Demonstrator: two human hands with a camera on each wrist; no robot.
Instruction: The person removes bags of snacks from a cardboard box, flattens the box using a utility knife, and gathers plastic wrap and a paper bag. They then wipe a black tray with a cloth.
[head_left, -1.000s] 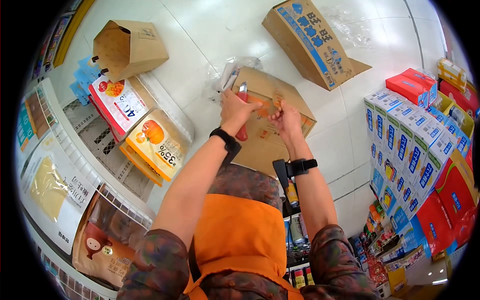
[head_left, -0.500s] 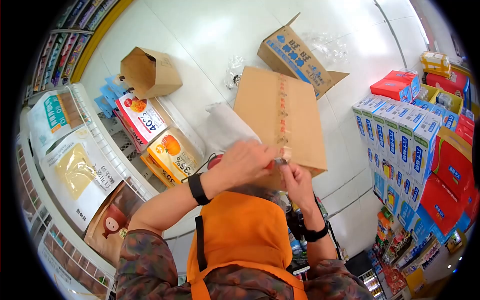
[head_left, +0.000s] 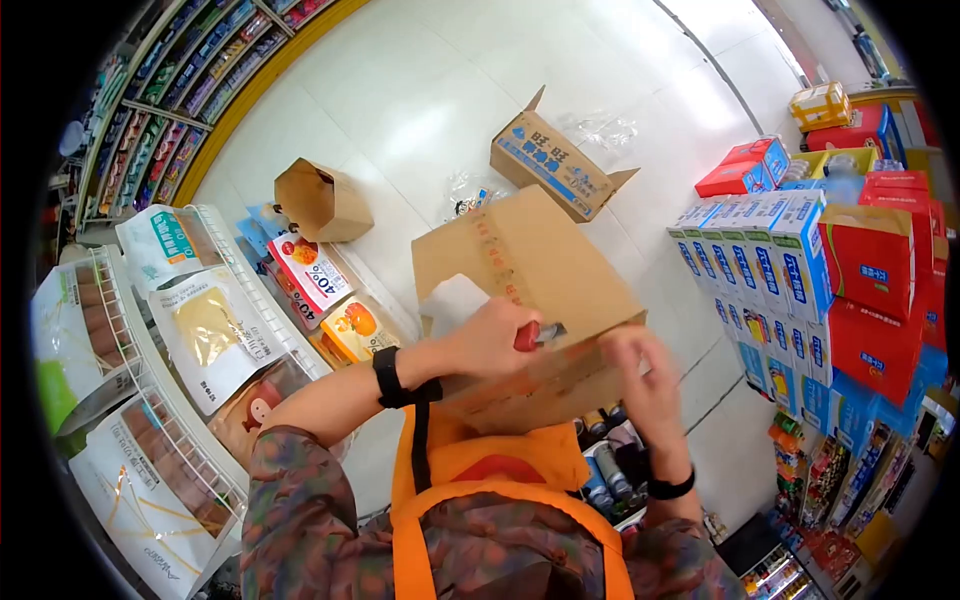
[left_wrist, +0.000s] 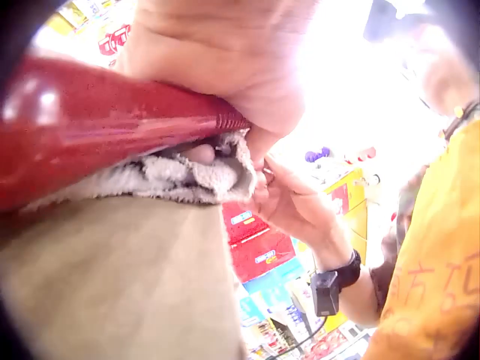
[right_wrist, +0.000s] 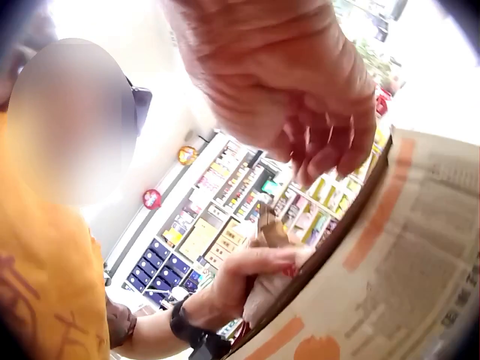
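My left hand (head_left: 485,342) grips a red-handled utility knife (head_left: 527,337), its metal end pointing right over the cardboard box (head_left: 560,265). A greyish-white cloth (head_left: 455,300) lies under that hand on the box's left side; the left wrist view shows its fluffy folds (left_wrist: 176,178) below the red handle (left_wrist: 112,120). Clear tape with red print crosses the box, which stands tilted in front of the orange apron. Just off the box's right corner is my right hand (head_left: 648,385), blurred, its fingers loosely bent and holding nothing in the right wrist view (right_wrist: 277,90).
A second carton (head_left: 550,160) with blue print lies on the floor beyond, near crumpled clear plastic (head_left: 600,130). Bread packs fill the white wire rack (head_left: 190,400) at left, with an open brown carton (head_left: 325,200) behind. Blue-and-white boxes (head_left: 760,245) are stacked at right.
The box has turned and tilted up toward the body. My right hand, earlier by the knife's metal end, has moved away to the right. The left hand still holds the knife.
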